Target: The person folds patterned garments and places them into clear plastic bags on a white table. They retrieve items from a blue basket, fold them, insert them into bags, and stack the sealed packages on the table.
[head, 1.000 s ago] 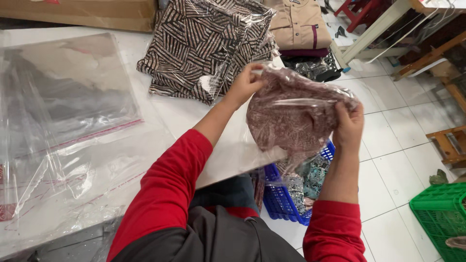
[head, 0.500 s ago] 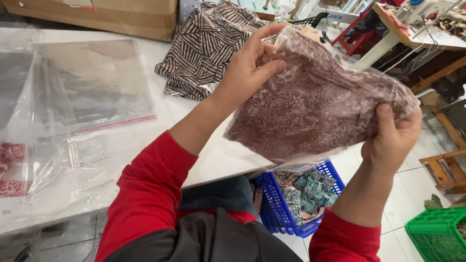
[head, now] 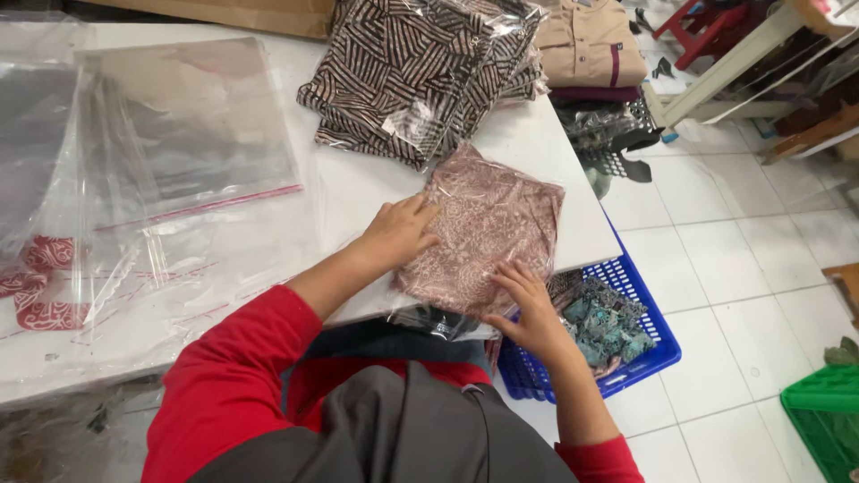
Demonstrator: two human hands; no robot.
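My left hand [head: 400, 234] lies flat, fingers spread, on the folded pink-brown patterned cloth sealed in a clear plastic bag [head: 488, 231]; it grips nothing, only presses. My right hand [head: 530, 301] rests open on the near edge of the same packet, fingertips smoothing the film where it overhangs the white table [head: 358, 192]. The cloth looks fully inside its bag, so the bagging seems done; flattening and closing the flap appear to remain. Just beyond my fingers sits a stack of bagged black-and-beige striped garments [head: 416, 72]. Left of my left hand lie empty clear bags with red sealing strips [head: 179, 152]. Below my right hand stands a blue plastic basket [head: 644, 349] of cloth.
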